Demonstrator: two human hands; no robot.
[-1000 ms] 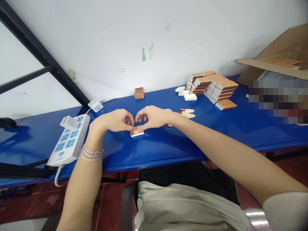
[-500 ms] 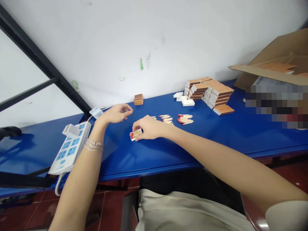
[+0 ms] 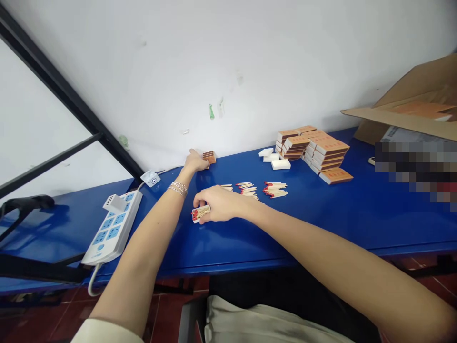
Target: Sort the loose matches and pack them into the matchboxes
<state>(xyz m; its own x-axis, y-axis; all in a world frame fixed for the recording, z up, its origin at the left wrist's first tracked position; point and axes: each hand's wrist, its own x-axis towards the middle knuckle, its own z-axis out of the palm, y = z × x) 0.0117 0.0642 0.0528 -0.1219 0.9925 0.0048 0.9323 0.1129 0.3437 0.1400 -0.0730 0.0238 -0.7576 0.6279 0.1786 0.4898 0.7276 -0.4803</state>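
My right hand point(image 3: 220, 204) rests its fingers over a white matchbox tray point(image 3: 200, 214) packed with red-tipped matches, holding it on the blue table point(image 3: 321, 224). My left hand point(image 3: 195, 162) stretches forward, fingers extended, and reaches the near side of a small stack of brown matchbox sleeves point(image 3: 210, 157). Its fingertips seem to touch the stack, though I cannot be sure. Loose red-tipped matches point(image 3: 274, 189) lie in small heaps just beyond my right hand.
Stacked matchbox sleeves point(image 3: 314, 150) and several white trays point(image 3: 274, 160) stand at the back right of the table. A white power strip point(image 3: 114, 226) with blue sockets lies at the left. An open cardboard box point(image 3: 403, 112) sits at the far right, beside a blurred patch.
My left hand has moved away from the tray and forward to the small sleeve stack. My right hand stays on the tray. The view has shifted slightly.
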